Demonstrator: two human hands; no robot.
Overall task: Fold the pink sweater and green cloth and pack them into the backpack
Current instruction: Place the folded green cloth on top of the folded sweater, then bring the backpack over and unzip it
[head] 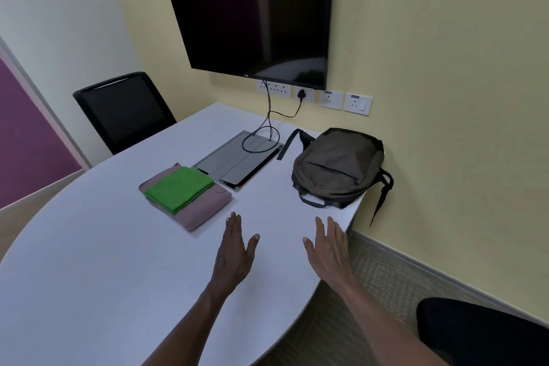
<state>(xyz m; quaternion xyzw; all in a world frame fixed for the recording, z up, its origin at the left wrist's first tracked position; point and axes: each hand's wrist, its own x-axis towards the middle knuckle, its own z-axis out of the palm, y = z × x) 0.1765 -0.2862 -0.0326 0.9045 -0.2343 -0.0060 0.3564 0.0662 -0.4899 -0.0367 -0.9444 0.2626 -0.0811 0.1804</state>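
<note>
The pink sweater (205, 208) lies folded into a rectangle on the white table (89, 246). The green cloth (179, 187) sits folded on top of it. To the right, near the table's corner by the wall, the dark olive backpack (337, 165) lies flat with its zips closed. My left hand (234, 249) is stretched out flat over the table, just right of and nearer than the sweater, fingers straight and holding nothing. My right hand (328, 246) is flat too, fingers spread, near the table's right edge in front of the backpack.
A grey cable panel (237, 160) is set into the table behind the clothes, with black cables running up to wall sockets (274, 88) under a wall-mounted screen (249, 12). A black chair (124, 110) stands at the far left, another black seat (481, 333) at the bottom right.
</note>
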